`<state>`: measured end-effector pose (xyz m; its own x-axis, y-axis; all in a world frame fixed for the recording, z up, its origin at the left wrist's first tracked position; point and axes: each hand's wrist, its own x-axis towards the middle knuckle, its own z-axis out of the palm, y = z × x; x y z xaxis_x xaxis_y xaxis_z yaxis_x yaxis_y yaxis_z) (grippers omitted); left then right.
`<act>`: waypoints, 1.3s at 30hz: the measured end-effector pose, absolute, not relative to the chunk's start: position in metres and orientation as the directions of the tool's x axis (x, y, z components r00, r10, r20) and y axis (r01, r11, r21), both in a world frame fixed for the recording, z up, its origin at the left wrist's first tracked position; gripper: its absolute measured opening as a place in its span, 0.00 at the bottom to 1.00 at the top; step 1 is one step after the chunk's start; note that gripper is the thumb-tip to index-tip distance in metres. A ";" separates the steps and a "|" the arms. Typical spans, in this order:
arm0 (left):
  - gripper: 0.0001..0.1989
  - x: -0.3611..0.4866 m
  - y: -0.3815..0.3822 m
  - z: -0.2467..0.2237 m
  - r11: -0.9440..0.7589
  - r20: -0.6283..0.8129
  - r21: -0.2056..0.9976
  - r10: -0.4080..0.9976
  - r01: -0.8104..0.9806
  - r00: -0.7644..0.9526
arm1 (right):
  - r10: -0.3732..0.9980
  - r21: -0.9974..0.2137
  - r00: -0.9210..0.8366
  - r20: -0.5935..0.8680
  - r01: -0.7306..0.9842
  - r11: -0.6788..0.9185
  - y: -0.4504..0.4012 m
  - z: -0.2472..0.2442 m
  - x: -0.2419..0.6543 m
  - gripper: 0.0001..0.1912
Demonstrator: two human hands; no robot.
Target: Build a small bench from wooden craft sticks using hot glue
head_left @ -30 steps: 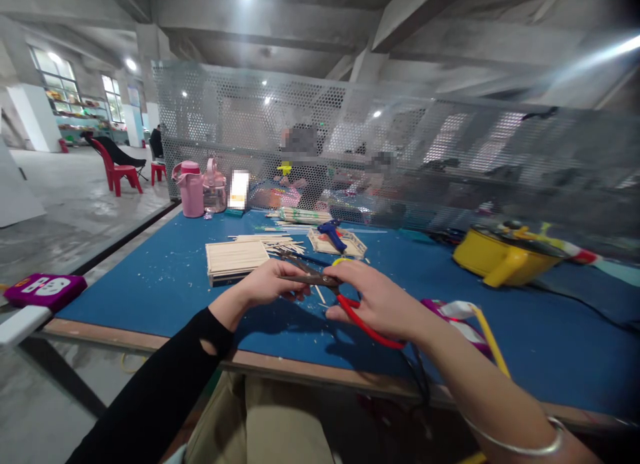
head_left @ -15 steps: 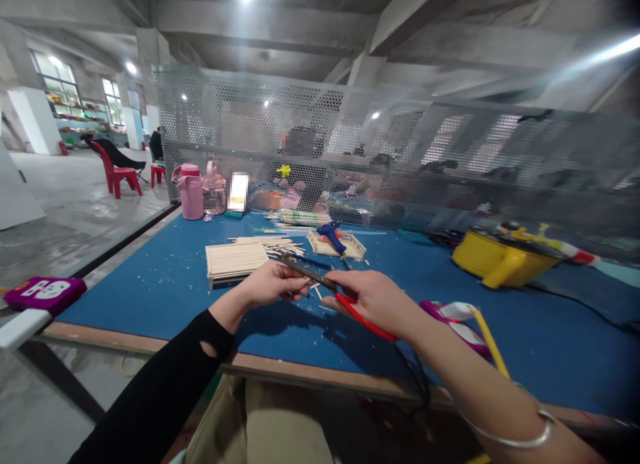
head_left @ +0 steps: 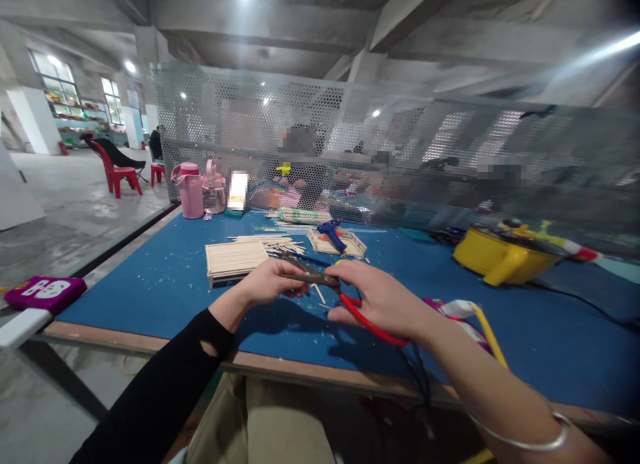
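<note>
Where the blue bench (head_left: 165,277) meets its left edge, a purple power strip (head_left: 45,292) sits with a white plug fitted at its near side. Next come a pink jug (head_left: 191,194) and, just beside it, a pink clear-walled bottle (head_left: 215,194), both upright before a perforated metal screen (head_left: 240,111). A teal stand (head_left: 235,213) props up a bright, blurred panel. Nearer lies a rectangular box of pale wooden sticks (head_left: 236,257), its top a row of parallel sticks. Just right of it is the left hand (head_left: 270,282), fingers curled in at the scissor blades; I cannot tell whether they are closed on anything. Loose sticks (head_left: 270,240) lie beyond that hand, with a wrapped bundle of sticks (head_left: 306,215) farther back. The scissors (head_left: 330,280) are held above the bench, blades parted and pointing left, over a few scraps. Behind them, a blue glue gun (head_left: 334,237) rests on a low stick frame (head_left: 356,247). Farther right, the right hand (head_left: 375,294) is clamped on the red scissor handles. Past it are a white plug (head_left: 459,309) with a yellow cable and, at the far right, a yellow pot (head_left: 480,251).
</note>
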<state>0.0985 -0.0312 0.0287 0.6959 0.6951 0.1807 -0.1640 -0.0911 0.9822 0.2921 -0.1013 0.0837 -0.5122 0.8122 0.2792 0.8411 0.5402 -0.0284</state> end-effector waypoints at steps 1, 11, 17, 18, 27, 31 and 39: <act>0.07 0.099 -0.031 0.029 -0.095 0.186 0.981 0.697 -0.168 0.692 | 0.810 -0.029 -0.514 0.282 0.839 0.543 -0.101 0.084 0.292 0.28; 0.08 0.102 -0.033 0.030 -0.059 0.181 0.976 0.758 -0.211 0.626 | 0.835 -0.037 -0.466 0.292 0.867 0.497 -0.101 0.080 0.289 0.28; 0.09 0.102 -0.031 0.027 -0.119 0.234 0.967 0.762 -0.224 0.604 | 0.848 0.024 -0.446 0.288 0.888 0.459 -0.099 0.080 0.289 0.28; 0.09 0.102 -0.031 0.027 -0.117 0.236 0.966 0.761 -0.229 0.605 | 0.850 0.031 -0.444 0.283 0.890 0.455 -0.099 0.080 0.289 0.28; 0.09 0.098 -0.032 0.031 -0.049 0.177 0.976 0.740 -0.210 0.649 | 0.834 0.012 -0.467 0.293 0.874 0.485 -0.104 0.085 0.286 0.34; 0.10 0.098 -0.034 0.031 -0.049 0.192 0.973 0.723 -0.227 0.664 | 0.820 -0.009 -0.486 0.303 0.859 0.513 -0.103 0.083 0.286 0.32; 0.07 0.098 -0.033 0.031 -0.091 0.211 0.973 0.726 -0.213 0.655 | 0.813 0.023 -0.496 0.304 0.857 0.515 -0.103 0.092 0.286 0.33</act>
